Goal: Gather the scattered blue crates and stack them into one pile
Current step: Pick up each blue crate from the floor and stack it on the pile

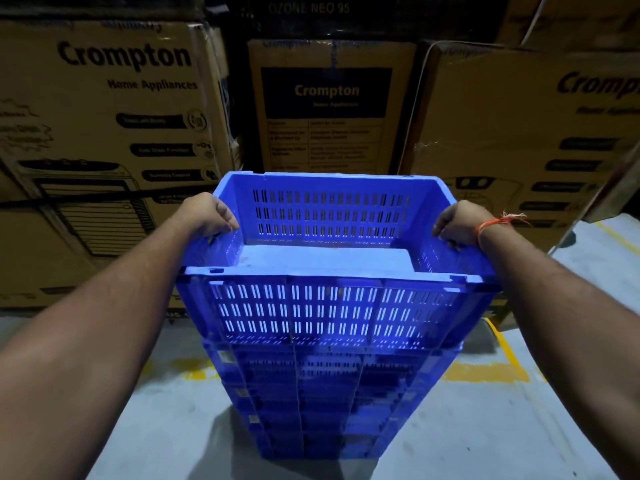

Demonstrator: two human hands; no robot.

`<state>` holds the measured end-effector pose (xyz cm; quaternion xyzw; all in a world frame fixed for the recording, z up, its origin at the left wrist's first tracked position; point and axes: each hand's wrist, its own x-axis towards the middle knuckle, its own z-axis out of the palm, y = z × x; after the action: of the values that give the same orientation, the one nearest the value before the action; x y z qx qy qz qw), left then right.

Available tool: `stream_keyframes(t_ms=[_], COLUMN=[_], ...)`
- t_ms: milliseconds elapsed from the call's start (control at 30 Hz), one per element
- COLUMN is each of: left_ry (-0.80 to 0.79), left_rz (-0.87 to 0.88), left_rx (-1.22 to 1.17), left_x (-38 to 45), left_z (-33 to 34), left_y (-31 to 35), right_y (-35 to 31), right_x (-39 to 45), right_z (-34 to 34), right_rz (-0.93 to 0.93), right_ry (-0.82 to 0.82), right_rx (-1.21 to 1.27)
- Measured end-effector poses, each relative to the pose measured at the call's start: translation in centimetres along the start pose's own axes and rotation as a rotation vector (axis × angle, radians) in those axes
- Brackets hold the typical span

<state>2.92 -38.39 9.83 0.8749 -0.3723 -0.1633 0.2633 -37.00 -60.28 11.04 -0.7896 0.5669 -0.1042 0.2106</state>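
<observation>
A blue slotted plastic crate [332,306] sits at the top of a pile of several blue crates [322,410] standing on the floor straight ahead. It is empty inside. My left hand [207,214] grips the top rim of its left short side. My right hand [457,223], with an orange thread at the wrist, grips the rim of its right short side. Both sets of fingers are curled over the rim. I cannot tell whether the top crate rests fully on the pile or hangs just above it.
Tall brown Crompton cardboard boxes [114,133] form a wall right behind the pile, with more boxes at centre [329,109] and right [519,140]. The grey floor [485,427] carries worn yellow painted lines [485,372] on both sides of the pile.
</observation>
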Motion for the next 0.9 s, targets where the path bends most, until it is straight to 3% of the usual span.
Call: stream_keyframes(t_ms=[367,900], left_ry=[0.0,-0.063], left_rz=[0.069,0.142], left_rx=[0.174,0.157], left_x=[0.8,2.5], left_z=[0.0,0.5], left_y=[-0.9,-2.2], right_y=[0.0,1.9], right_x=[-0.2,2.0], right_z=[0.0,0.6], right_rz=[-0.031,-0.166], right_ry=[-0.019,-0.083], right_rx=[-0.073,-0.065])
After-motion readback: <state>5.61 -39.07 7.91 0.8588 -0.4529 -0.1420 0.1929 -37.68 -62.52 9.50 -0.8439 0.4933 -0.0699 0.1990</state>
